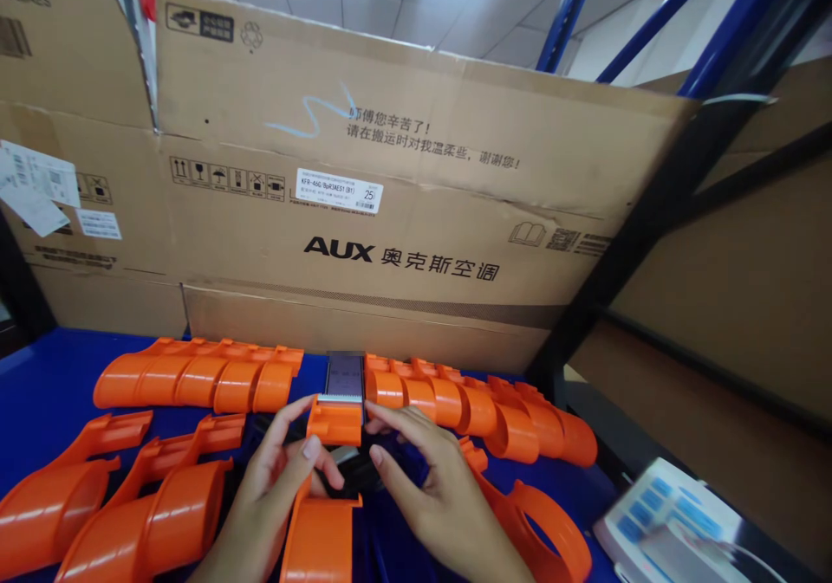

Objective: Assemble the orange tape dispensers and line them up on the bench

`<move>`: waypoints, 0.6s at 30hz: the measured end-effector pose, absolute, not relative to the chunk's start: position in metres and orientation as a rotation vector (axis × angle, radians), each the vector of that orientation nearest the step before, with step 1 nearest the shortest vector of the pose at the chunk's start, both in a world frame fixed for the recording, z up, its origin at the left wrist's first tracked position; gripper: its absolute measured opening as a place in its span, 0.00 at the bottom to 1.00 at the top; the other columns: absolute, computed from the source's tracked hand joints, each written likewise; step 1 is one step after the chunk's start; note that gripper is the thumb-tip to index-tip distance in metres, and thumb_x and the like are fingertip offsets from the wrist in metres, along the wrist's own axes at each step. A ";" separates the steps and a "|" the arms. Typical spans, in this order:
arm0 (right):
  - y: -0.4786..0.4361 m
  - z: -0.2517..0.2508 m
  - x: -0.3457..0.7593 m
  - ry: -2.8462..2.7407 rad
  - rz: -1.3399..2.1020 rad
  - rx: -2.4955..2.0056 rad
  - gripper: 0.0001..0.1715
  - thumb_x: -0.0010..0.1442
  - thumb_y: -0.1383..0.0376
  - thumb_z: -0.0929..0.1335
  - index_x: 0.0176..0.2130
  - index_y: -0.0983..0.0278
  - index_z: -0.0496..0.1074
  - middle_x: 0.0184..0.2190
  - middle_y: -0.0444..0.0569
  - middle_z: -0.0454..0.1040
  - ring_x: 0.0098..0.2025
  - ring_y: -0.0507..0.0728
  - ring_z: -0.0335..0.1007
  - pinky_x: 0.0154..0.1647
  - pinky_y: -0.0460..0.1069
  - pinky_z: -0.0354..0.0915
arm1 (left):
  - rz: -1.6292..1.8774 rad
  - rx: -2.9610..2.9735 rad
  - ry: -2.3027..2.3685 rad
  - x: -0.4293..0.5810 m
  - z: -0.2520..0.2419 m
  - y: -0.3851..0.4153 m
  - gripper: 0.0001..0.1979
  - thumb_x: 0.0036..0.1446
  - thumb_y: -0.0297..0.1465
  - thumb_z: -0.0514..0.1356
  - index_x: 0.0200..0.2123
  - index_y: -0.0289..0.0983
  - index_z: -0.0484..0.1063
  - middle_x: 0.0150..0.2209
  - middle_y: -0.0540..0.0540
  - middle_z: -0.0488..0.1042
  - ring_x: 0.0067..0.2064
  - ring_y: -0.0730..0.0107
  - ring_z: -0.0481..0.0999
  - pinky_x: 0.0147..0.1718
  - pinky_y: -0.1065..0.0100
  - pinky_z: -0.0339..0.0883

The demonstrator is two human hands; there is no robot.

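Observation:
My left hand (276, 470) and my right hand (429, 479) meet at the middle of the blue table (45, 375). Both pinch a small orange plastic piece (334, 421) with a toothed metal strip (342, 398) along its top edge. Under my fingers lies a dark part (354, 470) that I cannot make out. An orange curved shell (318, 535) sits just below my left hand. A dark grey pad (345, 375) lies right behind the held piece.
Rows of orange curved plastic shells lie at the back left (201, 379), back right (481, 410) and front left (97, 505). A large AUX cardboard box (403, 184) walls the back. A white-and-blue keypad device (669, 518) sits at the right. Blue shelf posts (656, 11) rise behind.

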State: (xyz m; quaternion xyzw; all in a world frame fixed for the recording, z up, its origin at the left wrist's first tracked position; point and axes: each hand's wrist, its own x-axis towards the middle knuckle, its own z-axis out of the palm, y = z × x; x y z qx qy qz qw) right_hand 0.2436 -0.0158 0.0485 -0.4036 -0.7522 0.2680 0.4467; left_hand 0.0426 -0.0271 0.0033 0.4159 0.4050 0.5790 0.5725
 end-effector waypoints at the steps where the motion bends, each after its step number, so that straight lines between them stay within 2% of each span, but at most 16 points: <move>1: -0.017 0.048 0.245 -1.909 0.608 -1.046 0.24 0.63 0.64 0.71 0.58 0.52 0.74 0.46 0.50 0.80 0.49 0.64 0.74 0.55 0.60 0.66 | 1.384 0.953 0.969 0.042 0.003 -0.026 0.36 0.58 0.49 0.63 0.64 0.39 0.59 0.26 0.47 0.81 0.27 0.63 0.77 0.31 0.66 0.66; 5: -0.019 0.049 0.247 -2.155 0.473 -1.195 0.26 0.57 0.68 0.72 0.55 0.56 0.74 0.47 0.51 0.78 0.50 0.66 0.72 0.56 0.62 0.63 | 1.416 0.931 0.899 0.040 -0.003 -0.020 0.40 0.55 0.48 0.65 0.65 0.38 0.57 0.27 0.46 0.81 0.24 0.65 0.75 0.27 0.67 0.63; 8: -0.020 0.051 0.245 -2.304 0.430 -1.250 0.23 0.55 0.71 0.70 0.51 0.57 0.74 0.47 0.50 0.77 0.51 0.66 0.70 0.55 0.61 0.63 | 1.382 0.951 0.821 0.037 -0.008 -0.017 0.42 0.54 0.46 0.67 0.65 0.37 0.54 0.28 0.46 0.81 0.22 0.69 0.72 0.26 0.68 0.60; 13: -0.023 0.055 0.239 -2.386 0.405 -1.296 0.18 0.57 0.72 0.67 0.47 0.58 0.72 0.45 0.48 0.76 0.50 0.63 0.69 0.53 0.56 0.63 | 1.337 0.985 0.795 0.032 -0.015 -0.014 0.43 0.55 0.44 0.66 0.67 0.36 0.51 0.28 0.46 0.81 0.21 0.71 0.70 0.27 0.68 0.60; 18: -0.022 0.052 0.237 -2.368 0.419 -1.350 0.14 0.59 0.71 0.67 0.45 0.58 0.72 0.45 0.48 0.76 0.50 0.62 0.69 0.53 0.55 0.62 | 1.251 1.041 0.771 0.030 -0.021 -0.012 0.41 0.56 0.45 0.65 0.66 0.37 0.51 0.29 0.45 0.82 0.24 0.67 0.73 0.29 0.67 0.64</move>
